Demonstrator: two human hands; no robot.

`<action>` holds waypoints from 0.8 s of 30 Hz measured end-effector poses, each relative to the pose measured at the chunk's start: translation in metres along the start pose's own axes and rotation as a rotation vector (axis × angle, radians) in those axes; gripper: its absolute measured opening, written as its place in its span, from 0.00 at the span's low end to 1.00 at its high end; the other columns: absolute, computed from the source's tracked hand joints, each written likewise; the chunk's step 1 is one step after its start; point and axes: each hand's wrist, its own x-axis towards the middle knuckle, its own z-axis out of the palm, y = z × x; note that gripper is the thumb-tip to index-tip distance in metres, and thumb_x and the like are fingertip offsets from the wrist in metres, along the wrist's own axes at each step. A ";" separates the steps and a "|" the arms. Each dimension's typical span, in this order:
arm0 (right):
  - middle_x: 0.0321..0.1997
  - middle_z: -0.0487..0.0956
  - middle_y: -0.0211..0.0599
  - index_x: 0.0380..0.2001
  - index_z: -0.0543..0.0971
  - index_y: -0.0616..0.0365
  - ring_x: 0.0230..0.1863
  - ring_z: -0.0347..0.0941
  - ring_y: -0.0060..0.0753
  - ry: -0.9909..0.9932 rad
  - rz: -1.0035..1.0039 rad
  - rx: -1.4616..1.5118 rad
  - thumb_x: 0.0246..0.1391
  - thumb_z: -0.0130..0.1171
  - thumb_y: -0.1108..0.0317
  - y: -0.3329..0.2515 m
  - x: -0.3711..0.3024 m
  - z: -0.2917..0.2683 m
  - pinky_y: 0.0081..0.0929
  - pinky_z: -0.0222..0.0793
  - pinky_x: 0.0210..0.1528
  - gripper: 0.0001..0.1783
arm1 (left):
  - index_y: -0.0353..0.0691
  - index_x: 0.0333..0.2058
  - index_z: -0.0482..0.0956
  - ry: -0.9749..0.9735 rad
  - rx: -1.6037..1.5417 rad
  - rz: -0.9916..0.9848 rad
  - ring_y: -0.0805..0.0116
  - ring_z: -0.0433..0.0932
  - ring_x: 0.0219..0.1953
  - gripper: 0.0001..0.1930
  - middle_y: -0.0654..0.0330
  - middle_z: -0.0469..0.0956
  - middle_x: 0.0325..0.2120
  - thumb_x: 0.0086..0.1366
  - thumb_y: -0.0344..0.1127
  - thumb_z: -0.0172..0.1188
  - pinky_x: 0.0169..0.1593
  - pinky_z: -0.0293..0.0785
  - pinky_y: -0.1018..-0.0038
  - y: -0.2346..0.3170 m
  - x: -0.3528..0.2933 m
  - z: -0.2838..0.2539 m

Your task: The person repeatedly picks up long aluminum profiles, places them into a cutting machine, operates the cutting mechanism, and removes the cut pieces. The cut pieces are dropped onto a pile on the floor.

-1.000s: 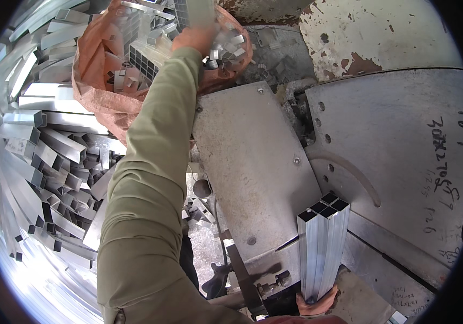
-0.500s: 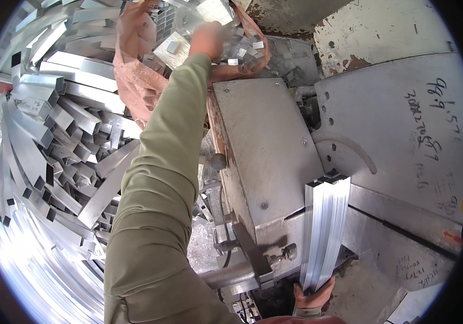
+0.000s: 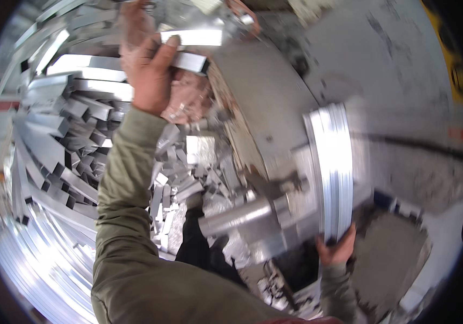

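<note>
Head view: your left hand (image 3: 149, 75) is raised toward the top of the frame, fingers closed around a short metal bar (image 3: 188, 60). The bar's long axis runs roughly left to right, its cut end pointing right toward the grey machine plate (image 3: 266, 102). A second short piece (image 3: 191, 36) sits just above it, parallel; can't tell if you're holding that one too. The orange sack (image 3: 185, 100) is right behind and below the hand.

Your right hand (image 3: 338, 249) is low on the right, wrapped around the bottom end of a long metal profile (image 3: 329, 173). The profile stands close to upright, long axis top to bottom, free end pointing up, leaning slightly left. It's blurred, so edge detail is lost. It sits just beside the machine's steel cylinder (image 3: 239, 216).

A stack of cut bars (image 3: 53, 156) fills the left side; loose offcuts (image 3: 180, 178) lie between the stack and the machine.

Versus half a second ago: the left hand was buried in the sack's mouth, now it's out with the bar in its grip. The right hand has the profile at the same upright angle, same hold at the base. The view has swung and closed in.
</note>
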 end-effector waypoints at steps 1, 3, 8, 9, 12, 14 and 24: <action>0.52 0.69 0.63 0.58 0.60 0.73 0.50 0.69 0.63 0.015 -0.035 -0.011 0.28 0.74 0.50 0.001 0.003 -0.001 0.46 0.67 0.52 0.57 | 0.42 0.37 0.74 -0.077 0.085 -0.030 0.83 0.66 0.18 0.06 0.67 0.73 0.23 0.66 0.36 0.59 0.20 0.61 0.84 0.019 -0.019 0.013; 0.47 0.70 0.59 0.59 0.60 0.70 0.47 0.69 0.61 0.052 -0.118 -0.069 0.30 0.74 0.52 0.001 0.007 -0.001 0.44 0.68 0.48 0.55 | 0.40 0.38 0.74 -0.257 0.307 -0.067 0.80 0.69 0.21 0.07 0.66 0.75 0.25 0.65 0.34 0.60 0.25 0.65 0.84 0.043 -0.044 0.033; 0.45 0.70 0.55 0.57 0.60 0.69 0.44 0.69 0.59 0.005 -0.083 0.047 0.30 0.75 0.54 -0.011 0.019 -0.010 0.44 0.68 0.46 0.53 | 0.34 0.42 0.71 -0.711 0.507 0.372 0.72 0.76 0.35 0.14 0.60 0.76 0.36 0.60 0.30 0.64 0.37 0.73 0.78 0.042 -0.084 0.096; 0.45 0.70 0.55 0.57 0.60 0.69 0.44 0.70 0.59 0.007 -0.075 0.040 0.31 0.75 0.54 -0.011 0.016 -0.010 0.43 0.68 0.46 0.53 | 0.34 0.45 0.69 -0.785 0.627 0.541 0.72 0.77 0.33 0.17 0.60 0.76 0.34 0.59 0.30 0.64 0.36 0.73 0.79 0.043 -0.090 0.111; 0.46 0.71 0.56 0.58 0.60 0.69 0.45 0.70 0.59 0.012 -0.056 0.065 0.31 0.75 0.54 -0.007 0.014 -0.007 0.43 0.68 0.47 0.53 | 0.34 0.50 0.71 -0.896 0.689 0.266 0.73 0.75 0.32 0.23 0.60 0.77 0.35 0.60 0.37 0.65 0.34 0.72 0.78 0.061 -0.124 0.160; 0.47 0.71 0.55 0.57 0.60 0.69 0.46 0.70 0.58 0.031 -0.083 0.102 0.32 0.75 0.55 -0.008 0.014 -0.010 0.43 0.69 0.46 0.52 | 0.31 0.52 0.70 -0.910 0.723 0.122 0.72 0.76 0.35 0.24 0.58 0.78 0.35 0.60 0.36 0.64 0.39 0.73 0.75 0.055 -0.118 0.168; 0.47 0.72 0.55 0.57 0.61 0.70 0.46 0.71 0.56 0.041 -0.100 0.118 0.34 0.74 0.54 0.000 0.008 -0.009 0.42 0.70 0.45 0.50 | 0.35 0.46 0.76 -0.725 0.842 -0.129 0.75 0.72 0.30 0.24 0.61 0.77 0.32 0.59 0.49 0.64 0.31 0.68 0.75 0.016 -0.128 0.180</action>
